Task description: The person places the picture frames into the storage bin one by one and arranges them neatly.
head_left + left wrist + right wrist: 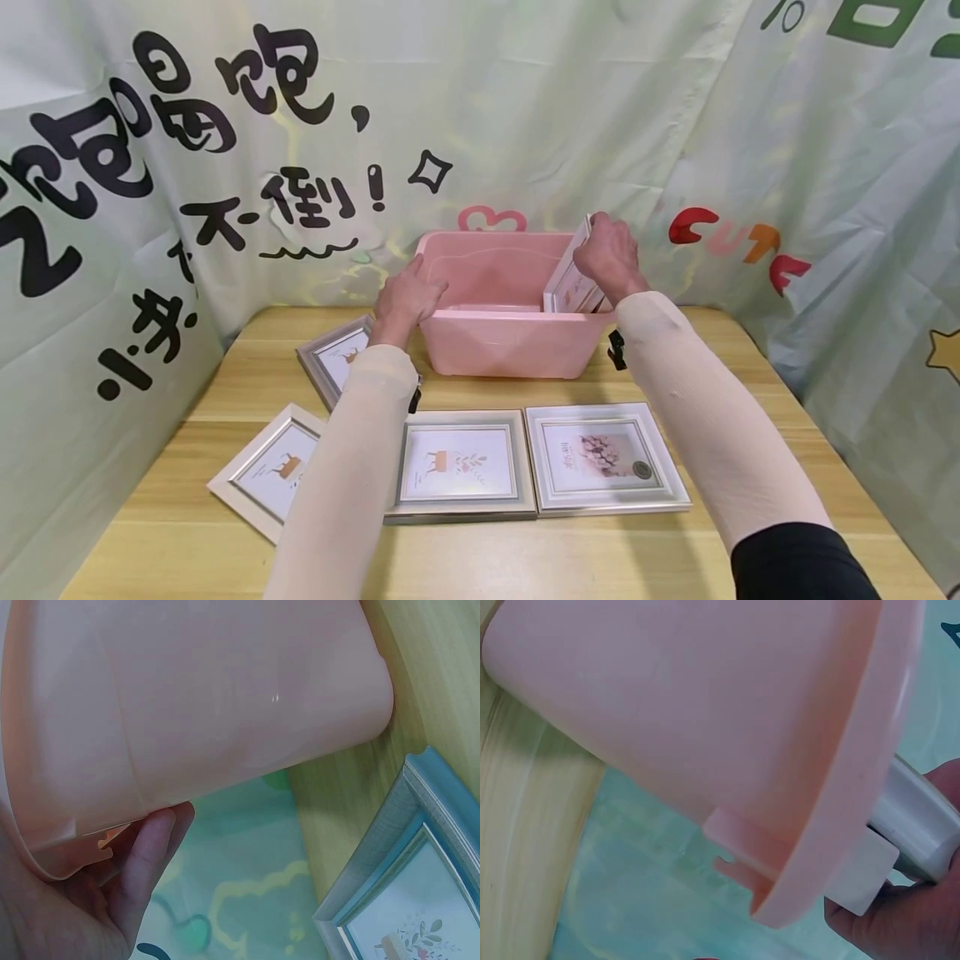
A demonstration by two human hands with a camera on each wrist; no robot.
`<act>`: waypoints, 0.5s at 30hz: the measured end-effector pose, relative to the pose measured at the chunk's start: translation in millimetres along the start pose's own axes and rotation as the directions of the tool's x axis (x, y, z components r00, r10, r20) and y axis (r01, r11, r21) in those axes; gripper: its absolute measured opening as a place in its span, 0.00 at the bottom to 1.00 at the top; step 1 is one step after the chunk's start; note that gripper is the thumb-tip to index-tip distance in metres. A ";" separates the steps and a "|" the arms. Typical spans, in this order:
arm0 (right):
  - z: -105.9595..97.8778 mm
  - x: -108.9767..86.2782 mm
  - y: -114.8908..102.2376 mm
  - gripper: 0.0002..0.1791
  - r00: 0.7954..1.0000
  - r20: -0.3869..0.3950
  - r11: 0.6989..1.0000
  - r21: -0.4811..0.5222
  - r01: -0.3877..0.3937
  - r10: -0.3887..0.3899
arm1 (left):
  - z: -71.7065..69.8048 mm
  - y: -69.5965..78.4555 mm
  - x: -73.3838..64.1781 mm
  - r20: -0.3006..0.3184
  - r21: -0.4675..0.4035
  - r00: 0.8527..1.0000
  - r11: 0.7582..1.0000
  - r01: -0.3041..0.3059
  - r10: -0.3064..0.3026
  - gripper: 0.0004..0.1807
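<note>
A pink plastic bin (510, 343) stands at the back of the table. My left hand (405, 302) grips its left rim, the fingers curled under the lip in the left wrist view. At the bin's right end, my right hand (611, 257) holds a picture frame (566, 271) by its upper edge. This frame stands tilted, partly down inside the bin, and its pale edge (919, 821) shows beyond the rim in the right wrist view. The bin's front wall hides the frame's lower part.
Nearer on the table lie a champagne-coloured picture frame (461, 467) and a white one with a flower print (600, 458), side by side. Two more, a pale frame (262, 475) and a brownish-grey frame (330, 358), lie at the left. A printed curtain (525, 108) hangs behind.
</note>
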State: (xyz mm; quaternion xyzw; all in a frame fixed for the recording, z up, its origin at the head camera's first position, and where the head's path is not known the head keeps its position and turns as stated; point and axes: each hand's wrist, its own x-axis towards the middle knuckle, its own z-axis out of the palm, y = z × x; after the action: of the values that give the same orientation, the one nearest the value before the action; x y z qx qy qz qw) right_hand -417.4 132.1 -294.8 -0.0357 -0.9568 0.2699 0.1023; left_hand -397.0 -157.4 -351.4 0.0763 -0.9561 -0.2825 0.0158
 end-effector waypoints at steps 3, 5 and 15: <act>2.5 0.8 -0.7 0.32 1.000 -0.002 1.000 -0.008 -0.004 0.004 | -0.4 0.1 -0.4 0.002 0.007 1.000 1.000 0.000 -0.001 0.42; 4.5 0.9 -1.0 0.32 1.000 -0.002 1.000 -0.012 -0.010 0.010 | -0.3 0.2 -0.5 0.004 0.006 1.000 1.000 0.000 0.000 0.42; 11.5 -1.6 1.7 0.32 1.000 -0.007 0.999 -0.053 0.010 -0.011 | 0.3 0.1 0.0 -0.002 -0.004 1.000 1.000 -0.009 0.009 0.42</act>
State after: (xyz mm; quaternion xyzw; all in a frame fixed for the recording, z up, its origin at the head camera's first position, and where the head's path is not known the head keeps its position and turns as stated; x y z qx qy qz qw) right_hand -418.2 127.5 -305.6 -0.0343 -0.9635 0.2435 0.1061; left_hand -397.1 -157.2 -351.6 0.0722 -0.9558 -0.2844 0.0181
